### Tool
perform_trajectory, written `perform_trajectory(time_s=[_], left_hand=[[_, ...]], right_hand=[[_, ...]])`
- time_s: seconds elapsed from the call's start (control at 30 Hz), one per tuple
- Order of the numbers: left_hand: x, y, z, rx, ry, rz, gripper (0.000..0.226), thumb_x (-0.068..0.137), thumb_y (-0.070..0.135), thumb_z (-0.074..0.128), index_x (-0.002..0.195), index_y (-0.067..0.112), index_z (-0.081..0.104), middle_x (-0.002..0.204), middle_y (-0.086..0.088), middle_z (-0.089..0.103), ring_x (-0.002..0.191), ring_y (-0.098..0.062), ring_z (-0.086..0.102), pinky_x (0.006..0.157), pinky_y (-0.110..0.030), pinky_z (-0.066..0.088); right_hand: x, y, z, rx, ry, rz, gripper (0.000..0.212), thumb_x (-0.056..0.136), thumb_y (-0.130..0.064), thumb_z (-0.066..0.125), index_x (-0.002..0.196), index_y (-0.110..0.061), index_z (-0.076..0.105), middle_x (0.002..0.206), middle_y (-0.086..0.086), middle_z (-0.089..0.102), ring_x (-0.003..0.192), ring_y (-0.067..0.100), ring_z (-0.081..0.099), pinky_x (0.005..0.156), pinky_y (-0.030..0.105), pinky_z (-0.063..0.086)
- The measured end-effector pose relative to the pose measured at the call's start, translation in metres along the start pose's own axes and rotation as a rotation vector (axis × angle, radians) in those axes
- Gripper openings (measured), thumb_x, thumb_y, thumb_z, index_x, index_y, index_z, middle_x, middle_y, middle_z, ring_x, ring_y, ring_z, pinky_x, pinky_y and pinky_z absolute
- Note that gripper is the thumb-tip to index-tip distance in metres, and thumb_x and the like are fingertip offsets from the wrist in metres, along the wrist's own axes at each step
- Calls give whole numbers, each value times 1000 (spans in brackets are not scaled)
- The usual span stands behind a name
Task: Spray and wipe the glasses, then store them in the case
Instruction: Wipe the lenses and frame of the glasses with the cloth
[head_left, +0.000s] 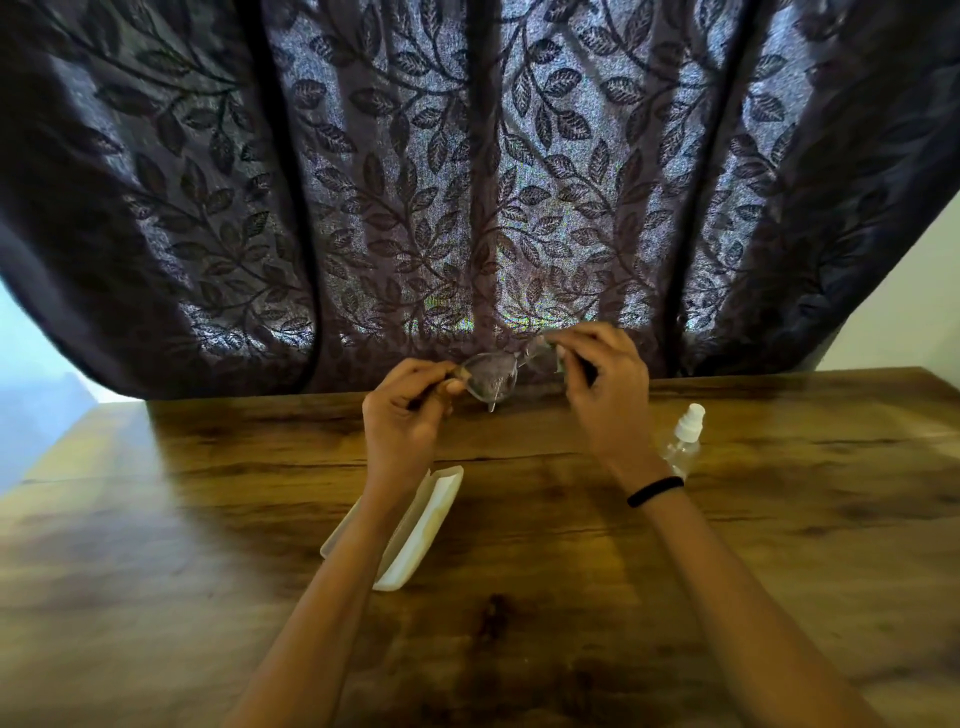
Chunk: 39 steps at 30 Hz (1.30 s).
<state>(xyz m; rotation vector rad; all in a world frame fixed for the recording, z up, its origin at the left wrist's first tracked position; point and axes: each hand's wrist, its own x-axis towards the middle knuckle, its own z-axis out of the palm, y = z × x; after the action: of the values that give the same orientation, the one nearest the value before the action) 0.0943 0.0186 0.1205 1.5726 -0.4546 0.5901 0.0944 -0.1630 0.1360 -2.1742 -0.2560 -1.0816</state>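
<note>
Glasses: the glasses (511, 371) are held up off the wooden table (571, 545), in front of the leaf-patterned curtain (467, 182), between both hands.
Long axis: the frame runs side to side, its left end a little lower and nearer the person than its right end.
Left hand: the left hand (402, 410) pinches the left end of the frame at the hinge, fingers closed narrow on it.
Right hand: the right hand (605, 389) is closed on the right end, fingers curled over it; whether a cloth sits under those fingers cannot be told.
Case: the case (421, 525) lies open on the table, below and towards the person from the glasses, partly under the left forearm, its length running diagonally.
Spray bottle: the spray bottle (684, 439) stands just beside the right wrist, which wears a black band (655, 490).
Nearer hand: the right is closer to the bottle, the left to the case.
Next move, as a judgement: if spraying or wiping remains, the left should keep the frame while the right frees itself; for storing, the frame must come down and turn to match the case's diagonal.
</note>
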Motion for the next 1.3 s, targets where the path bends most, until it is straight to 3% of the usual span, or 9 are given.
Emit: perform_trajectory(time_s=[0.13, 0.27, 0.4, 0.5, 0.8, 1.07, 1.3], left_hand=[[-1, -2, 2, 27, -5, 8, 23, 80, -14, 57, 98, -1, 65, 85, -2, 60, 74, -2, 59, 61, -13, 50], [0, -2, 3, 34, -1, 19, 23, 80, -15, 56, 98, -4, 65, 85, -2, 60, 74, -2, 59, 63, -13, 50], [1, -2, 3, 32, 1, 30, 22, 80, -14, 57, 98, -4, 65, 85, -1, 60, 75, -2, 59, 65, -14, 51], [1, -2, 2, 21, -3, 43, 25, 79, -13, 58, 98, 1, 64, 84, 0, 60, 75, -1, 59, 65, -14, 50], [-1, -3, 5, 2, -6, 58, 34, 78, -17, 56, 101, 7, 62, 84, 2, 60, 70, 0, 58, 61, -14, 50], [-1, 1, 8, 4, 36, 43, 33, 78, -17, 56, 102, 5, 60, 83, 2, 59, 71, 2, 58, 63, -12, 50], [-6, 1, 8, 25, 46, 46, 30, 79, -13, 58, 103, 4, 61, 83, 3, 60, 71, 1, 58, 63, -13, 49]], right_hand=[[8, 9, -3, 20, 17, 62, 19, 86, 2, 57, 99, -4, 70, 93, 13, 65, 88, 29, 58, 74, 29, 45], [2, -3, -1, 24, 35, 8, 20, 84, 4, 57, 98, -3, 70, 92, 13, 63, 87, 23, 56, 75, 15, 39], [-9, -19, 2, 15, -23, -79, 21, 84, 3, 58, 101, -3, 69, 96, 13, 64, 93, 27, 57, 83, 27, 45], [-11, -20, 2, 1, -19, -104, 21, 84, 2, 58, 102, -2, 69, 96, 14, 65, 93, 29, 58, 83, 24, 42], [-2, 1, -6, 75, 17, 113, 20, 85, 1, 58, 101, -4, 70, 99, 15, 65, 94, 30, 58, 81, 47, 51], [-14, -19, 1, 47, 2, -79, 22, 83, 3, 60, 102, -3, 68, 97, 12, 65, 93, 15, 52, 85, 12, 39], [-26, -18, 0, 17, -16, -73, 25, 83, 3, 59, 106, -3, 68, 98, 12, 65, 92, 23, 56, 82, 19, 40]])
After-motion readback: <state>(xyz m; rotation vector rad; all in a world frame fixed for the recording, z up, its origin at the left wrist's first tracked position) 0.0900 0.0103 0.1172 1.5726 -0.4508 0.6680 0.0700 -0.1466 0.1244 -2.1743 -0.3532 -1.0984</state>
